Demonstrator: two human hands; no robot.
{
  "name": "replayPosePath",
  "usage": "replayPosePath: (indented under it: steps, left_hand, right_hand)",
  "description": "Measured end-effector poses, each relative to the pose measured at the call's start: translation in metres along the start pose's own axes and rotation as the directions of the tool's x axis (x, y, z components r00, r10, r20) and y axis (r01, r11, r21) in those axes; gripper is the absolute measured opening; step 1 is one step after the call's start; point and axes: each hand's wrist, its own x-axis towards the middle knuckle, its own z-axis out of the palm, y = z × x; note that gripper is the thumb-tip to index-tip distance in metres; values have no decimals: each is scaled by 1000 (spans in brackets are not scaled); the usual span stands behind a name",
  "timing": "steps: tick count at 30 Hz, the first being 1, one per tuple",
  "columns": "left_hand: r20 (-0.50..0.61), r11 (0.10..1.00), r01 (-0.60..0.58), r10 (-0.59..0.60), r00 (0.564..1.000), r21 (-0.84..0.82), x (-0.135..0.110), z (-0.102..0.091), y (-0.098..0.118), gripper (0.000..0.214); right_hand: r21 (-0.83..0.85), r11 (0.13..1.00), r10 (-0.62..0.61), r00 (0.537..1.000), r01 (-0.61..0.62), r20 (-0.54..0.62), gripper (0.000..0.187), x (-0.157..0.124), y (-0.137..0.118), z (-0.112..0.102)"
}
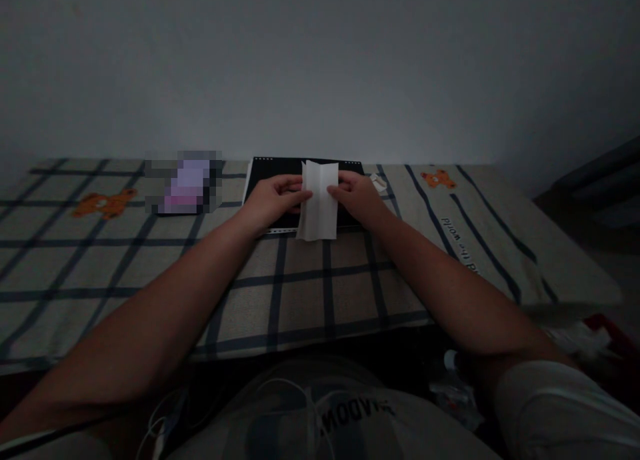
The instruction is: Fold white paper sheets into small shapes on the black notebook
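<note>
A white folded paper sheet (pixel 319 203) lies over a black binder-like pad (pixel 270 170) near the wall. My left hand (pixel 273 200) pinches the sheet's left edge with its fingers closed. On the other side, my right hand (pixel 356 197) pinches the right edge the same way. Both forearms stretch across the checked cloth (pixel 310 293) toward the sheet. The sheet shows vertical creases and its lower end hangs past the pad's front edge.
A blurred purple object (pixel 183 182) lies left of the pad. A small pale item (pixel 379 182) sits just right of my right hand. Orange bear prints (pixel 104 203) mark the cloth. White cables (pixel 165 420) and clutter (pixel 575 333) lie near my lap.
</note>
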Motion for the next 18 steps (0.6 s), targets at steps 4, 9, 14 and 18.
replayPosePath:
  steps: [4,9,14,18]
  left_hand:
    - [-10,998,14,-15,1000,-68,3,-5,-2,41]
    - [-56,988,40,-49,997,-147,10,-14,-9,28]
    - [-141,988,26,-48,989,-154,15,-21,-11,23]
    - [-185,989,25,-52,981,-145,20,-25,-11,30]
  right_hand:
    - [36,999,4,1000,-3,-15,35,0,2,-1]
    - [26,999,33,997,-31,-70,34,3,8,-3]
    - [-80,996,23,992,-34,-126,30,6,12,-9]
    - [-110,993,37,992,-50,-120,30,8,14,-12]
